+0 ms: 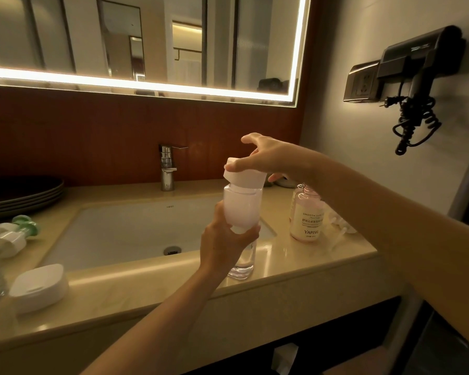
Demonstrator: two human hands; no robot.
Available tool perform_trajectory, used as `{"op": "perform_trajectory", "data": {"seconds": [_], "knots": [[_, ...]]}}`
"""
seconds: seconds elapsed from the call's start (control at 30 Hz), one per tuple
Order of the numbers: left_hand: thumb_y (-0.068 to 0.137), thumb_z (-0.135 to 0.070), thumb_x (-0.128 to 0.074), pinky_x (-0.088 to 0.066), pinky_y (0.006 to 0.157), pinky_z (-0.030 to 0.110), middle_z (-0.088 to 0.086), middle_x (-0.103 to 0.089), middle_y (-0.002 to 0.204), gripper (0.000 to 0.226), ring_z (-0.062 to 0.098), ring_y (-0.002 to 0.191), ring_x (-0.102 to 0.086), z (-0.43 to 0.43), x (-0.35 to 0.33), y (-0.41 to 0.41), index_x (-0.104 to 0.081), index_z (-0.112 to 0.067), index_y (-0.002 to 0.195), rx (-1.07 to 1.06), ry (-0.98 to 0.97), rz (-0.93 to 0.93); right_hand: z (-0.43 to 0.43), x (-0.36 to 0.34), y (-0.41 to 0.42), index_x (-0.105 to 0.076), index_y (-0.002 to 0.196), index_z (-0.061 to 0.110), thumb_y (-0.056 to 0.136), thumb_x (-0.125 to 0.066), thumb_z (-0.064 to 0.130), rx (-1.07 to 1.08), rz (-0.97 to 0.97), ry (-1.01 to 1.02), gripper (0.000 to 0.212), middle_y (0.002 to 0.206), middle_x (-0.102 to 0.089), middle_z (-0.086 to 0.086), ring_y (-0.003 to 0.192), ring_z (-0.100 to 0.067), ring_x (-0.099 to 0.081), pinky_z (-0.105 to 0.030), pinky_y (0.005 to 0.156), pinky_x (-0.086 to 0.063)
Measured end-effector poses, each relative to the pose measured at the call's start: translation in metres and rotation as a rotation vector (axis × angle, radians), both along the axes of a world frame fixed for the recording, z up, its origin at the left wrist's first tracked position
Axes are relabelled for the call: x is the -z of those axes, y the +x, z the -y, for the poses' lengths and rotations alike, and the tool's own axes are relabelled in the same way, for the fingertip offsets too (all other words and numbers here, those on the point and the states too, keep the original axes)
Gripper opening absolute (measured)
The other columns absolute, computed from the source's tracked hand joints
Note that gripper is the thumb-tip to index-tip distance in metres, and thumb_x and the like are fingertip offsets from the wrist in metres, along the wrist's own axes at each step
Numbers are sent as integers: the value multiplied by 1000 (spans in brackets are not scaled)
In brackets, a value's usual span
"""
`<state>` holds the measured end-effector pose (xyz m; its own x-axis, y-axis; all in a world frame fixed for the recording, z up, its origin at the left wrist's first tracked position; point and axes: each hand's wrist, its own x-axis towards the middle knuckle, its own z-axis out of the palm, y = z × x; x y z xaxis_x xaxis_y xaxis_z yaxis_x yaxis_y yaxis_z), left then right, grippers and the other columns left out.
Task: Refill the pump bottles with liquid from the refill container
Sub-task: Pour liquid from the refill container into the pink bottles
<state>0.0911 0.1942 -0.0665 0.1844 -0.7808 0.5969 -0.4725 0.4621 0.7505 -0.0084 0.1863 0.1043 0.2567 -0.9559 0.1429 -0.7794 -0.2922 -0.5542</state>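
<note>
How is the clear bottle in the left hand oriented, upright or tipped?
Upright: the clear bottle stands vertical in the left hand, its white cap on top, gripped by the right hand.

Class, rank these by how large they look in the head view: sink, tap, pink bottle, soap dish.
1. sink
2. soap dish and pink bottle: they look about alike, and the dish is nearer the camera, so they are left unranked
3. tap
</note>
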Motion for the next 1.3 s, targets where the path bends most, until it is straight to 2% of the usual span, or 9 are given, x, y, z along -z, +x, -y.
{"op": "perform_trajectory", "data": {"seconds": [0.13, 0.27, 0.33, 0.53, 0.63, 0.73, 0.87, 1.03, 1.3], "knots": [[67, -40, -77, -52, 70, 28, -3, -54, 109, 73, 16, 90, -54, 0, 0, 0, -39, -17, 126, 5, -5, 4, 1, -5, -3, -22, 142, 32, 78, -68, 15, -69, 128, 94, 80, 143, -35, -7, 118, -26, -40, -36, 87, -40], [67, -39, -77, -54, 72, 33, -8, -49, 104, 73, 17, 88, -53, 0, -1, 0, -39, -18, 126, 0, -13, 5, -1, -3, -5, -16, 144, 29, 76, -70, 36, -64, 36, 56, 87, 147, -30, -5, 125, -28, -39, -39, 89, -43], [67, -39, -78, -55, 73, 37, -9, -48, 102, 73, 18, 87, -53, 1, 0, 0, -39, -18, 126, -3, -14, 5, -2, 0, -3, -16, 145, 25, 74, -71, 41, -41, -42, 19, 91, 145, -33, -7, 119, -27, -44, -31, 75, -48], [67, -40, -78, -54, 71, 33, -10, -48, 100, 74, 16, 85, -52, 3, 1, 0, -38, -19, 125, -6, -19, 7, -3, -3, -2, -19, 143, 30, 76, -72, 17, -146, -58, 60, 87, 139, -38, -6, 107, -21, -45, -23, 71, -49], [67, -41, -77, -52, 69, 28, -10, -47, 101, 74, 15, 86, -52, 3, 2, 0, -38, -19, 126, -8, -23, 7, -6, -4, -2, -13, 145, 32, 77, -70, 37, -136, -111, 43, 89, 149, -27, -4, 123, -27, -40, -37, 91, -46], [67, -40, -77, -54, 71, 32, -10, -48, 100, 72, 16, 85, -52, 3, 2, 0, -39, -19, 125, -10, -18, 5, -7, -2, 3, -10, 146, 29, 76, -56, 61, -61, -216, -49, 90, 151, -21, -6, 128, -31, -39, -36, 85, -50], [67, -40, -78, -55, 70, 36, -9, -49, 99, 72, 17, 84, -52, 2, 1, 0, -40, -18, 124, -14, -16, 3, -6, 3, 7, -24, 144, 22, 81, -54, 56, -61, -255, -128, 77, 143, -37, -6, 119, -26, -46, -33, 86, -50], [67, -39, -78, -55, 71, 34, -9, -48, 101, 74, 16, 86, -52, 2, 1, 0, -39, -18, 126, -9, -11, 9, -5, 1, 5, -35, 137, 24, 80, -67, 24, -164, -141, -55, 65, 128, -42, -2, 105, -20, -46, -18, 65, -47], [67, -38, -78, -56, 71, 41, -4, -52, 103, 74, 20, 88, -57, 5, -1, 5, -40, -17, 126, 24, -5, 15, 7, 8, -23, -44, 130, 24, 78, -68, 24, -46, 118, -233, 58, 123, -42, -4, 100, -21, -46, -17, 61, -46]]}}
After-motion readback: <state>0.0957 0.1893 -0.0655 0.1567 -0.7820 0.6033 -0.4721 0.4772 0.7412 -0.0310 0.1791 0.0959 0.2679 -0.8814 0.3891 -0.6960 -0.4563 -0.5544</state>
